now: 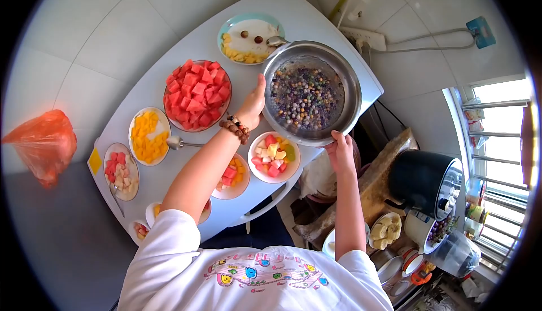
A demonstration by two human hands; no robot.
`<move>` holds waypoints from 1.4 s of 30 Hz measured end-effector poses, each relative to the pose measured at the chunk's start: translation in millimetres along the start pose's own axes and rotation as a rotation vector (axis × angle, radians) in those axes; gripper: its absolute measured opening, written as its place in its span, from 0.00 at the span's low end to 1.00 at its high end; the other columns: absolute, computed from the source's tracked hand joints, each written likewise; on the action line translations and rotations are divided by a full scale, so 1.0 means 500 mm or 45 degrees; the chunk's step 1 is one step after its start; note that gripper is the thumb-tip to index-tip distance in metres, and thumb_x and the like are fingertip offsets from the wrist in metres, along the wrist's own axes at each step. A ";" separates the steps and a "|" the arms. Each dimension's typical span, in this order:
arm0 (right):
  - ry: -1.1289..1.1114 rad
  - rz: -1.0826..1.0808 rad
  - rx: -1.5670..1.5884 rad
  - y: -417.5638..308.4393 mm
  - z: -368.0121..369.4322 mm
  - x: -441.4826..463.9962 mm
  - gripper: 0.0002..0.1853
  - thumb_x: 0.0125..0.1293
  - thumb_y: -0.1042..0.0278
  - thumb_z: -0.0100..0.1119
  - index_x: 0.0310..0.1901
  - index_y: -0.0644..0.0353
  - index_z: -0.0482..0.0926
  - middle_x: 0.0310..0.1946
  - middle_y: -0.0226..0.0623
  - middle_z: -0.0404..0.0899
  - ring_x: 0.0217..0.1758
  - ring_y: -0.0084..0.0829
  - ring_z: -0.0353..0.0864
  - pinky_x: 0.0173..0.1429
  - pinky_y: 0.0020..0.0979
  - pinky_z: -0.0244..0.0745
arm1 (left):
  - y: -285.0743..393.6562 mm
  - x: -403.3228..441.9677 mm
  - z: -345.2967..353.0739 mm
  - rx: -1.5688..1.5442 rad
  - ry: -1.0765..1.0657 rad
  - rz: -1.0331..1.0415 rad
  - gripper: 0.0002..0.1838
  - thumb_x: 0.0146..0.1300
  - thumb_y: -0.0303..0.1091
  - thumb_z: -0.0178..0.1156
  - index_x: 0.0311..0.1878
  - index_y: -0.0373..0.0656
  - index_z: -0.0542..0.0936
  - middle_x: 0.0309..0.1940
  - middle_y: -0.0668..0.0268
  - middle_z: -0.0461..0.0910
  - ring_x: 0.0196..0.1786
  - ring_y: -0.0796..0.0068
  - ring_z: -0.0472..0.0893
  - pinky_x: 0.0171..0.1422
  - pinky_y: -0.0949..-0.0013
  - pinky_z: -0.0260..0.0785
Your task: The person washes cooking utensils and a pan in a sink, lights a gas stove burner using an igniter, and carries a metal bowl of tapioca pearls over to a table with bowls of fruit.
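A large metal bowl of small multicoloured balls in liquid is between my hands, above the right part of the table. My left hand, a beaded bracelet on its wrist, grips the bowl's left side. My right hand pinches the lower right rim. Just below the bowl stands a white bowl of mixed cut fruit. Beyond my left hand are a plate heaped with watermelon cubes and a green-rimmed plate with yellow pieces and two round brown items.
Plates of mango pieces and mixed fruit stand at left on the white table. A spoon handle shows by my forearm. A black pot and peeled fruit are at right. A red bag hangs at left.
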State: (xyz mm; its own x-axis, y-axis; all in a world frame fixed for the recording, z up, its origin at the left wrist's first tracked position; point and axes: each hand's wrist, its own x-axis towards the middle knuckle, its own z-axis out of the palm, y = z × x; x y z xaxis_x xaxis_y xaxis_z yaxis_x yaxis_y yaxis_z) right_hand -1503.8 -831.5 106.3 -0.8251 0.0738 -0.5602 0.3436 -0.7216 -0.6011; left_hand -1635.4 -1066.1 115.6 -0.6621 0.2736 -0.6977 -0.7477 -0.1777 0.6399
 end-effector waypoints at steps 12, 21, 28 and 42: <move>0.201 -0.626 -1.332 -0.117 -0.118 0.152 0.16 0.64 0.64 0.50 0.51 0.59 0.75 0.37 0.38 0.77 0.31 0.26 0.72 0.35 0.23 0.68 | -0.016 -0.004 -0.004 0.197 0.324 0.262 0.41 0.65 0.64 0.39 0.47 0.26 0.72 0.41 0.61 0.74 0.43 0.76 0.70 0.50 0.72 0.63; -0.152 -0.855 -1.969 -0.118 -0.069 0.307 0.14 0.53 0.71 0.53 0.43 0.58 0.78 0.46 0.39 0.73 0.53 0.41 0.69 0.57 0.40 0.57 | -0.005 -0.034 0.031 0.430 0.706 0.168 0.39 0.64 0.65 0.39 0.28 0.29 0.75 0.22 0.65 0.69 0.28 0.76 0.66 0.35 0.68 0.62; -0.230 -0.945 -1.830 -0.155 -0.091 0.404 0.12 0.52 0.77 0.53 0.39 0.60 0.79 0.37 0.41 0.77 0.42 0.38 0.74 0.47 0.32 0.66 | -0.013 -0.035 0.050 0.483 0.736 0.170 0.39 0.67 0.62 0.34 0.42 0.27 0.76 0.35 0.51 0.78 0.40 0.62 0.76 0.48 0.64 0.66; -0.632 -0.305 -1.977 -0.136 0.274 0.563 0.17 0.61 0.55 0.53 0.40 0.61 0.81 0.36 0.40 0.82 0.40 0.33 0.78 0.47 0.29 0.69 | -0.024 -0.073 0.007 0.198 0.401 0.180 0.32 0.69 0.56 0.36 0.52 0.32 0.71 0.48 0.54 0.74 0.55 0.65 0.72 0.60 0.68 0.60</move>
State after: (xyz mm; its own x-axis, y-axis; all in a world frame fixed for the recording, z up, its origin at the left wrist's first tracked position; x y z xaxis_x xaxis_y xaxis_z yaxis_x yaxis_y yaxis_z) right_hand -1820.7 -856.2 67.7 -0.8715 -0.3592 -0.3338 0.0357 0.6324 -0.7738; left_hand -1602.2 -1070.5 134.4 -0.7597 -0.0521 -0.6482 -0.6469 -0.0408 0.7614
